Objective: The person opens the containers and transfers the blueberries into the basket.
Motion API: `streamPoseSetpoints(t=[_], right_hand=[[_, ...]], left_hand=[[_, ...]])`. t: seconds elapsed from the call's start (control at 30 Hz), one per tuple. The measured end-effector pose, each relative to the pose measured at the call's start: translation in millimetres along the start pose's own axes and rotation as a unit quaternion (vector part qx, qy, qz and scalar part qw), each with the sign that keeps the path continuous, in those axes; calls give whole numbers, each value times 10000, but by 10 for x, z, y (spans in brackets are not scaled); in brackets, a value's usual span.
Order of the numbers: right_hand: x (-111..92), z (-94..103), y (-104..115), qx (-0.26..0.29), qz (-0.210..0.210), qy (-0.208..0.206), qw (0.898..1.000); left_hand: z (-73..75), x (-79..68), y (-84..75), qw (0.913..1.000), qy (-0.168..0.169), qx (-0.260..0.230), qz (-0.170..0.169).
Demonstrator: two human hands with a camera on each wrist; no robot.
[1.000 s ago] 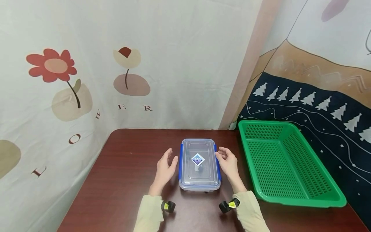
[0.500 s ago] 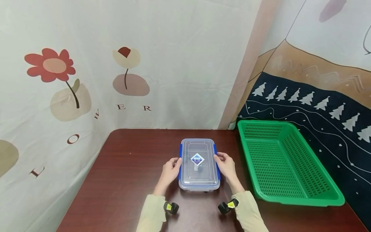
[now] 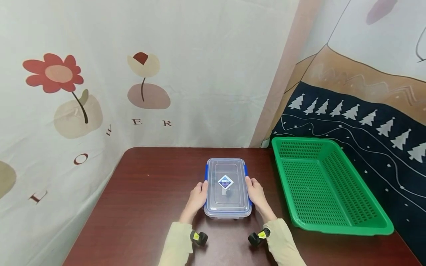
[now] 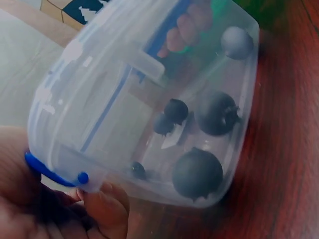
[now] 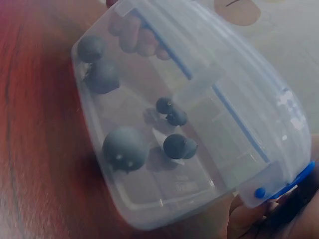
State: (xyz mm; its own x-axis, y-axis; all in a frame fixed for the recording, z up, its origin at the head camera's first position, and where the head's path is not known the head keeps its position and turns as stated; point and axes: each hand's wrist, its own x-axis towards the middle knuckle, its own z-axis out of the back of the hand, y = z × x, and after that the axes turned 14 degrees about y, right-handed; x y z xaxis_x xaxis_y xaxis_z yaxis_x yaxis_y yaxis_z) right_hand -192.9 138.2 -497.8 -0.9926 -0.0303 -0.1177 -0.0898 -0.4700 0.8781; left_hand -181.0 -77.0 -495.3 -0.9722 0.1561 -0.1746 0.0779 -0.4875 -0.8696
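- The left grip (image 3: 198, 195) holds the near-middle of one long side of the clear box (image 3: 228, 197), its fingers (image 4: 107, 206) curled in beneath a blue clip (image 4: 55, 172).
- The right grip (image 3: 255, 191) grasps the opposite long side in much the same way; its fingertips show through the plastic in the left wrist view.
- So the box is upright between the grips and looks to rest on the counter (image 3: 143, 207). Holding facing sides probably keeps it level and shares the weight.
- Reaching under the rim likely gives more purchase than the smooth walls would; whether the clips are latched I cannot tell.
- Between and below the grips, dark round things (image 4: 198, 174), large and small, lie on the box floor. The lid (image 3: 229, 166) covers them, presumably to keep them in.
- A diamond sticker (image 3: 225, 182) lies on the lid between the grips, covered by neither.
- Beyond the right grip, to its right and apart from it, is a green basket (image 3: 346, 229), probably set aside to leave that arm room.
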Motion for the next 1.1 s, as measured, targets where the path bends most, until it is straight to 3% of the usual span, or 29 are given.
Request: streamPoseSetpoints(t=[0.17, 0.47, 0.5, 0.6, 0.7, 0.73, 0.83, 0.93, 1.1], right_hand=[[6, 14, 14, -34, 12, 46, 10000], [16, 8, 56, -635, 99, -27, 9979], [16, 6, 62, -674, 116, -40, 9977], [18, 3, 65, -758, 165, -88, 9969], [20, 1, 65, -784, 167, -78, 9968], [21, 0, 67, -798, 166, -71, 9966], [29, -1, 72, -819, 145, -45, 9965], [38, 1, 71, -859, 121, -61, 9962], [46, 11, 48, -964, 244, -84, 9950]], left_hand=[[-3, -4, -41, 9999, -36, 130, -4], [-31, 6, -41, 9950, -339, 850, -398], [-34, 28, 15, 9931, -379, 983, -509], [-182, 348, 469, 9800, -955, 1460, -953], [-234, 512, 705, 9777, -1112, 1478, -992], [-231, 504, 689, 9778, -1124, 1468, -987], [-74, 224, 319, 9912, -595, 987, -647], [-1, 77, 104, 9949, -390, 808, -451], [8, 70, 74, 9993, -251, 224, -150]])
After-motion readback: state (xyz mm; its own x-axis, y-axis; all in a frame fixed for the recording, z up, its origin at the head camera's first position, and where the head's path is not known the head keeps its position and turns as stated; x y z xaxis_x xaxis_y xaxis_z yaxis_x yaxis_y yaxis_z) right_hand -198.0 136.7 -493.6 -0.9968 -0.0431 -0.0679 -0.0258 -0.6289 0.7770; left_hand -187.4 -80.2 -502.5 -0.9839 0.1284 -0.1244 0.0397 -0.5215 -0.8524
